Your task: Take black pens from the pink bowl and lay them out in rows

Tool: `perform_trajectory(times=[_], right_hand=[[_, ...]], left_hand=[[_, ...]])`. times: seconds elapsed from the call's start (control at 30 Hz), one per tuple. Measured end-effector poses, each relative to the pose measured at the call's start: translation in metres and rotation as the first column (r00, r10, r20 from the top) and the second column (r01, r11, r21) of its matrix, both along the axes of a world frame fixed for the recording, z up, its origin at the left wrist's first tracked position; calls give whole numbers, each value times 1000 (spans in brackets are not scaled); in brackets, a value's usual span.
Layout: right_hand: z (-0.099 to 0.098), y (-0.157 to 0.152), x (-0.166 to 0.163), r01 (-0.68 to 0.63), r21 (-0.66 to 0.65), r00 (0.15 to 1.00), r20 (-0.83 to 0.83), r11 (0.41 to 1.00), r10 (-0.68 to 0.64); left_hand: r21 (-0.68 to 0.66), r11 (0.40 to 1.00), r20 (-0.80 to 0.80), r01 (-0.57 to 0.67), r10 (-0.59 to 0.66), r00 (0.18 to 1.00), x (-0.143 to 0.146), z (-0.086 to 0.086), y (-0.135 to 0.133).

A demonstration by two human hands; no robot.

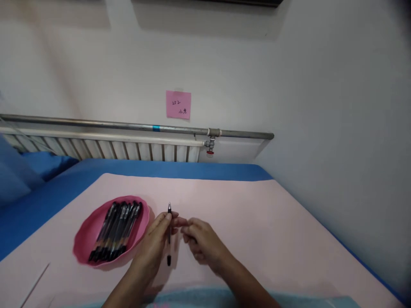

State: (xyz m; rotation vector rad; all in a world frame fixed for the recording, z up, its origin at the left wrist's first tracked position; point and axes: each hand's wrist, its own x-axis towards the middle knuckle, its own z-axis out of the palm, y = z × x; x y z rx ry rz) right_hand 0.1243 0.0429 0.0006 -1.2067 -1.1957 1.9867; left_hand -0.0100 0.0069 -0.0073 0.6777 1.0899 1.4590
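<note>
My left hand (157, 235) is closed on a pen (169, 244), thumb pressed against its barrel. The pen's bare silvery tip points away from me, and its black end lies toward me. Close by on the right, my right hand (204, 244) is curled shut, its fingers meeting the fingertips of my left hand. A small dark bit shows between the right fingers, too hidden to name. Left of my hands stands a pink scalloped dish (80, 239) holding several black pens (117, 229), laid side by side with their caps at the far end.
A pale pink sheet (240, 226) covers the blue surface (180, 170). A thin white stick (35, 284) lies at the near left. Beyond the far edge are a radiator (128, 149), a metal pipe (122, 125) and a red-handled valve (210, 152). A wall (337, 107) borders the right side.
</note>
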Motion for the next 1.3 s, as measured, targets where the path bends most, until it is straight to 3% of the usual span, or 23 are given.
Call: perform_trajectory(times=[0.07, 0.13, 0.33, 0.6, 0.83, 1.17, 1.23, 1.3], right_hand=[[-2, -11, -9, -156, 77, 986, 77, 985, 151], [-5, -18, -14, -240, 85, 970, 44, 967, 237], [-8, -16, -10, -246, -19, 949, -206, 969, 237], [-6, -9, -3, -366, -169, 896, -330, 915, 297], [-8, -10, -2, -320, -114, 909, -317, 940, 271], [-11, -14, -11, -146, 87, 987, -55, 985, 152], [-11, -14, -11, -119, 76, 990, -66, 990, 124], [-9, -12, -9, -150, -32, 981, -128, 988, 145]], left_hand=[[-15, 999, 105, -30, 31, 994, 1, 1, 0], [-41, 998, 159, -43, 49, 986, 2, 4, -1], [19, 998, 222, -53, 48, 974, -8, 14, 1], [13, 997, 292, -79, 72, 954, -25, 19, 4], [11, 994, 312, -105, 96, 945, -31, 12, 7], [-10, 986, 281, -166, 162, 946, -33, 11, 10], [-20, 983, 281, -184, 182, 942, -34, 11, 10], [-17, 979, 287, -202, 198, 937, -35, 12, 11]])
